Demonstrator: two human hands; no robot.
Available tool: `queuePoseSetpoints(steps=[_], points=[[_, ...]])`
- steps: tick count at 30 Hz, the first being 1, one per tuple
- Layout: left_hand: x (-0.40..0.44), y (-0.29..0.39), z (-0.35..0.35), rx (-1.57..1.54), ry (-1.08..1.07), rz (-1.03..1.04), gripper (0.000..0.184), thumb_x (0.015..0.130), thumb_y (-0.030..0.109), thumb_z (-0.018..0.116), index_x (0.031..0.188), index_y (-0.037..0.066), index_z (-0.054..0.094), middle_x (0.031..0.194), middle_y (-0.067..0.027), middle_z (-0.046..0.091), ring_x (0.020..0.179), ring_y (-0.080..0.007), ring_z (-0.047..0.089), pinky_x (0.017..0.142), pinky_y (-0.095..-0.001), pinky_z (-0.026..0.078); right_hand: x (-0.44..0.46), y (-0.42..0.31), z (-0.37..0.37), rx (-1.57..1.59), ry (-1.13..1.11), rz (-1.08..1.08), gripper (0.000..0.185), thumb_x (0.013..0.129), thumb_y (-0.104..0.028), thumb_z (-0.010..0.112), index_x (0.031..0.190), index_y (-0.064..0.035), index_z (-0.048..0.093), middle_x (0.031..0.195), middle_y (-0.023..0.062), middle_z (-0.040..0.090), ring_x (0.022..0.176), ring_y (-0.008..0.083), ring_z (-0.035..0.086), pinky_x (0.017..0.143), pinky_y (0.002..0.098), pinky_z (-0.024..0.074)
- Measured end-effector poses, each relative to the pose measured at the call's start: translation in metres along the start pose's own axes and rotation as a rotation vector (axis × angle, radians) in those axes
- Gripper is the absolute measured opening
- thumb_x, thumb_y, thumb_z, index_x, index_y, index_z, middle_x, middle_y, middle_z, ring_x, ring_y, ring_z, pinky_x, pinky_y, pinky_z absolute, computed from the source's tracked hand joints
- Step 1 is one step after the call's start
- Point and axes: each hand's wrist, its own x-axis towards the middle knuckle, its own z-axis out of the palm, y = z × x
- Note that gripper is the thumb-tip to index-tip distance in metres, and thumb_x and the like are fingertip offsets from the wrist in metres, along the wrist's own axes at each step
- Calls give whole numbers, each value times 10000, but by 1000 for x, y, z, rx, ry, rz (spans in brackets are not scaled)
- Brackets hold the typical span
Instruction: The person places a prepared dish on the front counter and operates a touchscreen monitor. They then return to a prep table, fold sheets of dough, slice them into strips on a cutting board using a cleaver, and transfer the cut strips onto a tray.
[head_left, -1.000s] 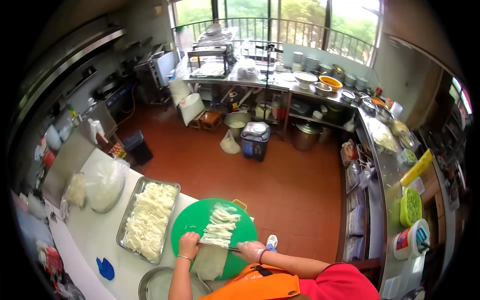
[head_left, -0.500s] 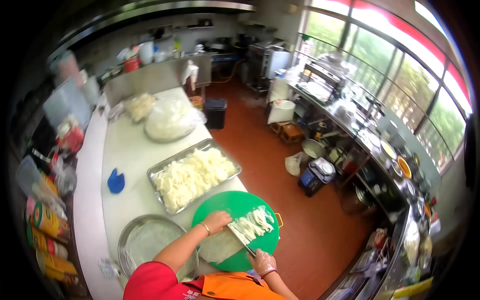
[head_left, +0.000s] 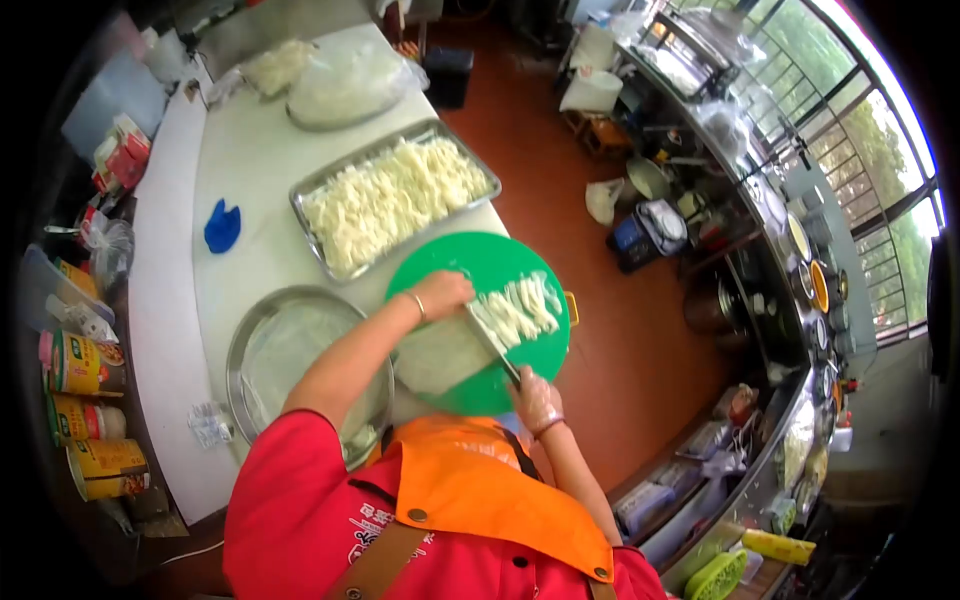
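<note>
My right hand [head_left: 538, 402], in a clear plastic glove, is closed around the handle of a knife [head_left: 491, 334]. The blade lies across the round green cutting board [head_left: 540, 355], between pale cut strips [head_left: 518, 310] and an uncut translucent whitish sheet [head_left: 436, 357]. At the blade's far end is my left hand [head_left: 443, 295], its fingers curled together over the board; what lies under them is hidden. Left of the board stands a round metal pan [head_left: 240, 375] with a whitish sheet in it. Beyond it, a metal tray [head_left: 345, 274] holds a heap of pale strips [head_left: 395, 205].
The white table [head_left: 255, 265] carries a blue crumpled item [head_left: 222, 227] and a plastic-covered round container [head_left: 350, 85]. Yellow cans [head_left: 90, 362] line the left shelf. Across the red floor [head_left: 600, 290], a counter [head_left: 760, 240] with bowls and pots runs below windows.
The view has tilted downward, so more of my red sleeve and orange apron shows. Both hands and the knife keep nearly the same places on the board.
</note>
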Motion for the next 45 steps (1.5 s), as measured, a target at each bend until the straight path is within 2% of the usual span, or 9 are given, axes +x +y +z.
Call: queuePoseSetpoints(steps=[9,14,17,23,26,32,35,42,45], points=[[14,13,-92,22,24,-45,240,720,244,764,757,105,572,805,-43,594,874,-257,597,753,-387,496,0,-41,-60,38,3,49,307,950,-363,558,995,-65,501,798,210,663,728,408,647,610,511,506],[-6,-5,-39,82,55,-30,242,703,230,766,768,108,568,809,-50,586,859,-264,596,737,-401,499,12,-31,-16,-13,-15,35,352,957,-397,541,1002,-52,492,802,226,660,716,420,639,627,520,501],[6,-14,-53,-8,-49,-62,235,706,210,760,782,108,563,817,-59,583,865,-266,592,750,-398,495,16,-34,-31,24,-24,24,351,965,-393,532,997,-47,486,793,224,660,705,418,638,613,515,499],[-4,24,-95,34,47,-60,230,719,207,750,784,102,556,813,-56,575,866,-267,582,751,-395,486,-2,-47,-53,-11,0,-10,354,972,-396,520,984,-44,482,771,219,661,681,409,641,581,504,504],[-16,-1,-53,119,35,-58,247,713,216,754,781,96,549,819,-54,572,871,-266,580,752,-394,483,15,-37,-28,-38,-33,-6,355,971,-398,521,963,-44,490,760,209,664,677,401,647,581,489,513],[-17,25,-95,-7,67,-71,250,700,204,757,778,93,547,817,-58,572,863,-265,583,737,-397,486,-4,-65,-73,-14,-118,96,368,952,-374,557,965,-12,493,835,251,662,782,438,643,651,510,517],[-27,17,-56,51,49,-78,262,687,201,766,771,96,541,812,-55,570,863,-263,582,738,-395,480,0,-51,-39,30,-140,85,371,952,-376,559,964,-11,496,822,247,664,764,435,646,643,506,519],[-25,25,-86,3,40,-103,262,688,194,768,785,91,548,823,-58,570,875,-265,582,751,-395,481,-9,-68,-67,-50,-124,73,372,972,-393,520,977,-22,490,783,215,664,716,410,653,639,495,523],[-32,16,-64,37,42,-97,266,690,202,770,783,93,546,821,-58,569,874,-264,580,745,-394,480,2,-48,-27,-1,-70,-1,362,960,-383,547,967,-26,487,768,211,661,679,408,646,576,498,513]])
